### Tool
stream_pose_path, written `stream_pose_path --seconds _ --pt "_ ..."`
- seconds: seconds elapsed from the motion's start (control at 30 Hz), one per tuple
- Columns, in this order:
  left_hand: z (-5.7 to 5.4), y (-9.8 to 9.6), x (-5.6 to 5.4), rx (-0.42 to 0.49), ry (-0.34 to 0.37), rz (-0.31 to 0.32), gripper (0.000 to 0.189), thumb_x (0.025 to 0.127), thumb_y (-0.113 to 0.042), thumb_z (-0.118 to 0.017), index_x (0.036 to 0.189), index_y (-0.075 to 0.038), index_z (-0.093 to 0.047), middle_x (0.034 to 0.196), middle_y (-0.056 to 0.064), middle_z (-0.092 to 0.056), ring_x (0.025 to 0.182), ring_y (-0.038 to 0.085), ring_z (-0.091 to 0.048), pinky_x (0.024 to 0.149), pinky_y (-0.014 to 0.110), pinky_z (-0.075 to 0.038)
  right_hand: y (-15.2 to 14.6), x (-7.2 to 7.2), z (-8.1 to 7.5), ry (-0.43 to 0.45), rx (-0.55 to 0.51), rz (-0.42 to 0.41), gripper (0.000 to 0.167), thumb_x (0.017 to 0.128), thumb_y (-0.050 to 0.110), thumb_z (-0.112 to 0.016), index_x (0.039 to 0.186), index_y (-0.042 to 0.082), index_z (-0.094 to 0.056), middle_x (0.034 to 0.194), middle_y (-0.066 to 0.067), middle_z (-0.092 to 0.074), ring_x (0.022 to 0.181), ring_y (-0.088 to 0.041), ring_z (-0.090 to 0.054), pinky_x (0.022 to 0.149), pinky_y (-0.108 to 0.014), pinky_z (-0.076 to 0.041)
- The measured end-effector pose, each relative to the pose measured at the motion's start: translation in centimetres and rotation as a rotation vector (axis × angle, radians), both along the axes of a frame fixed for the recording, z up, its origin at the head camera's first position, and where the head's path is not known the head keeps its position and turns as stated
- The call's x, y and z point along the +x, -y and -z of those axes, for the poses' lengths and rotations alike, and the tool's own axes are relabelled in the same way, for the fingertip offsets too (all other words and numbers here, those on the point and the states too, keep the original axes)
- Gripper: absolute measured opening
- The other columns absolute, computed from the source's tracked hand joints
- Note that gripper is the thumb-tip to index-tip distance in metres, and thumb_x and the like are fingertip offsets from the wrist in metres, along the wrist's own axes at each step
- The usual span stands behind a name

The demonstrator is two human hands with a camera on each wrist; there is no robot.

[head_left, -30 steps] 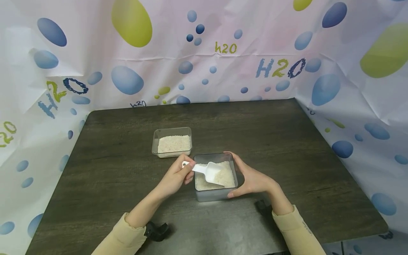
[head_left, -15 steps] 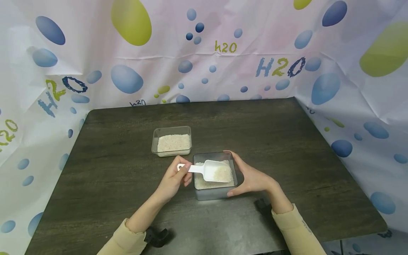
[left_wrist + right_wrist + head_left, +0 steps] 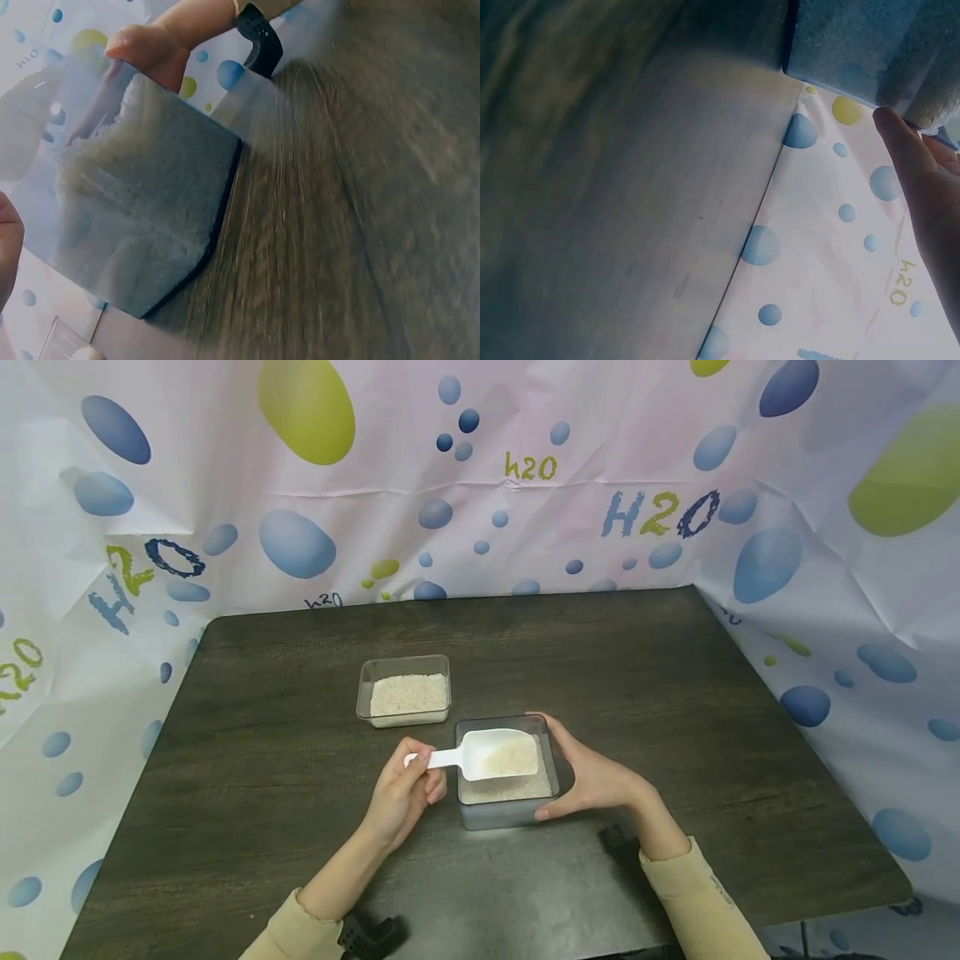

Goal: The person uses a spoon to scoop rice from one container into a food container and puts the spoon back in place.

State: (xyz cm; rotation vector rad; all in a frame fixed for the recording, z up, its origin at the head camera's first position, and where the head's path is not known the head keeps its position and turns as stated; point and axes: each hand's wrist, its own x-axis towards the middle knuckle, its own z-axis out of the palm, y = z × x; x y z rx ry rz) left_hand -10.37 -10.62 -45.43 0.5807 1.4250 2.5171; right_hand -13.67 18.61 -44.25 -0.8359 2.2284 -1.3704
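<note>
Behind and left of the deep grey-tinted container [image 3: 498, 815] stands a shallow clear container [image 3: 405, 667] of rice [image 3: 408, 695]. Just left of the deep container, the left hand [image 3: 402, 793] pinches a white scoop [image 3: 474, 755] by its handle, its grip closed; the scoop's bowl, carrying rice, lies level above the deep container's opening. The right hand [image 3: 597, 781] holds the deep container's right side, its grip spread wide, thumb at the front.

A dark wood-grained table [image 3: 675, 693] bears a clear container [image 3: 405, 667] and, nearer the person, a grey box [image 3: 498, 816].

In the head view, the left hand [image 3: 401, 795] is kept curled at seven o'clock; the right hand [image 3: 600, 782], thumb splayed, is held at four.
</note>
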Motion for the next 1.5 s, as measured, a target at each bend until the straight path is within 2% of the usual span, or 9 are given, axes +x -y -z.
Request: stream_pose_path --seconds 0.17,0.43,0.63,0.83,1.13,1.33,1.5 --pt "-0.2 -0.1 0.2 0.084 0.086 0.011 0.018 0.108 -0.012 -0.031 0.099 -0.016 -0.046 0.068 -0.006 -0.043 0.058 0.010 -0.036 0.059 0.025 -0.025 0.0 0.0 -0.2 0.005 0.004 -0.002 0.122 0.073 0.028 -0.088 0.156 0.022 0.002 0.162 -0.014 0.004 0.148 -0.036 -0.004 0.111 -0.063 -0.020" --pt "-0.8 -0.3 0.3 0.090 0.117 0.005 0.018 0.108 -0.012 -0.031 0.099 -0.017 -0.046 0.067 -0.006 -0.043 0.057 0.010 -0.034 0.059 0.026 -0.025 -0.1 0.0 0.0 0.005 0.013 0.009 0.123 0.072 0.028 -0.088 0.156 0.025 0.001 0.162 -0.013 0.004 0.148 -0.034 -0.004 0.111 -0.063 -0.019" --pt "-1.1 0.0 0.2 0.098 0.069 0.001 0.019 0.108 -0.011 -0.031 0.100 -0.017 -0.047 0.068 -0.006 -0.044 0.057 0.011 -0.033 0.060 0.030 -0.020 -0.1 -0.1 0.1 -0.001 0.014 0.014 0.122 0.071 0.028 -0.089 0.156 0.027 -0.001 0.162 -0.009 -0.002 0.148 -0.030 -0.008 0.112 -0.061 -0.020" --pt "-1.9 0.7 -0.3 0.096 -0.001 -0.018 0.021 0.108 -0.009 -0.029 0.097 -0.015 -0.046 0.067 -0.002 -0.038 0.058 0.015 -0.029 0.061 0.030 -0.019 -0.1 -0.2 0.2 0.000 -0.003 0.011 0.121 0.070 0.028 -0.089 0.155 0.028 -0.003 0.159 -0.006 -0.011 0.145 -0.029 -0.015 0.111 -0.062 -0.020" --pt "-3.6 2.4 -1.4 0.101 -0.061 -0.078 0.018 0.108 -0.009 -0.032 0.097 -0.013 -0.046 0.066 -0.001 -0.040 0.059 0.017 -0.029 0.060 0.031 -0.019 -0.1 -0.2 0.1 -0.004 0.004 0.011 0.121 0.071 0.030 -0.089 0.155 0.028 -0.002 0.162 -0.005 -0.003 0.148 -0.028 -0.007 0.112 -0.063 -0.017" --pt "-4.8 3.5 -2.3 0.134 -0.093 -0.125 0.020 0.107 -0.006 -0.031 0.101 -0.009 -0.049 0.068 -0.001 -0.045 0.060 0.017 -0.029 0.061 0.030 -0.019 -0.1 -0.2 0.1 -0.007 0.006 0.007 0.121 0.071 0.029 -0.088 0.156 0.027 -0.001 0.162 -0.003 0.000 0.148 -0.027 -0.005 0.112 -0.062 -0.018" --pt "-5.4 4.3 -3.0 0.136 -0.099 -0.173 0.017 0.107 -0.007 -0.032 0.101 -0.008 -0.048 0.068 -0.001 -0.046 0.059 0.014 -0.034 0.060 0.028 -0.021 -0.1 -0.1 -0.1 -0.006 0.006 0.003 0.122 0.072 0.029 -0.088 0.156 0.024 0.000 0.162 -0.004 0.002 0.148 -0.028 -0.003 0.112 -0.061 -0.018"
